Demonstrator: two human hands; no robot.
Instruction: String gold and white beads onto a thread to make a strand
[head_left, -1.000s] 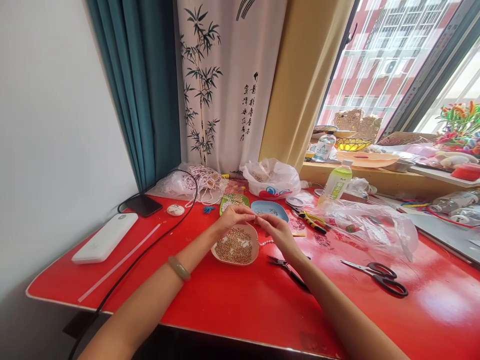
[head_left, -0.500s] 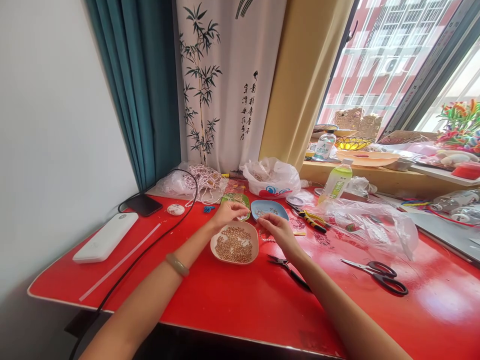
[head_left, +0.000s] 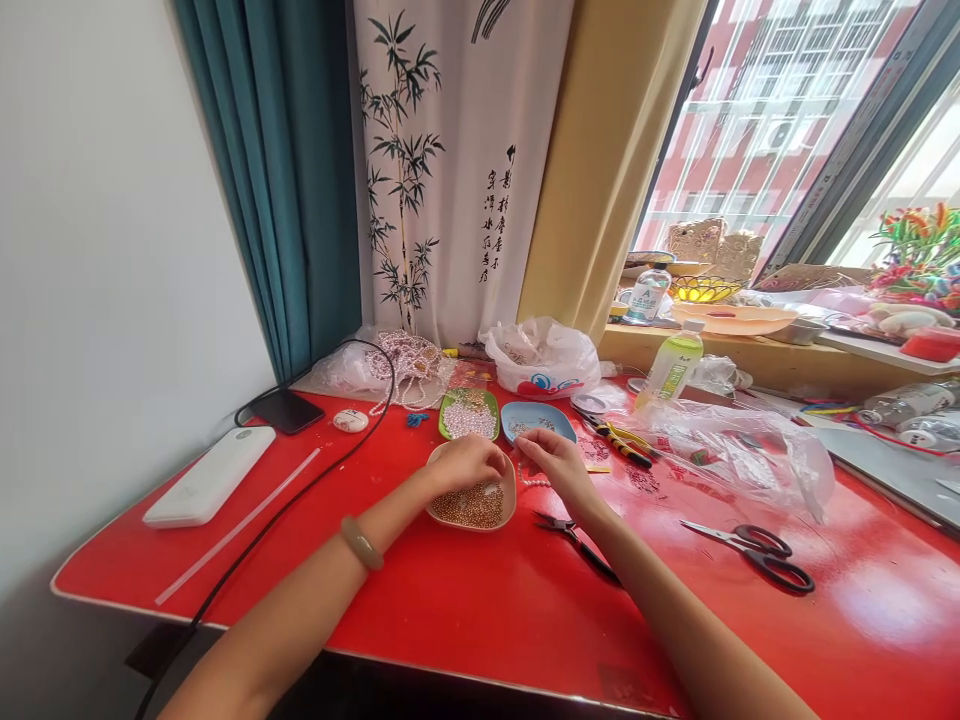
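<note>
My left hand hovers low over a beige dish full of small golden beads, fingers curled down into the beads. My right hand is just right of the dish, fingertips pinched on something too small to make out; a short strand of white beads lies under it. Behind the hands stand a green dish of pale beads and a blue dish.
Small black pliers lie right of the beige dish, scissors farther right. Yellow-handled pliers, a clear plastic bag, a drink bottle, a white power bank, a phone and a black cable sit on the red table.
My left hand has dropped from beside my right hand, past the green dish, down into the beige dish of golden beads. My right hand stayed nearly in place.
</note>
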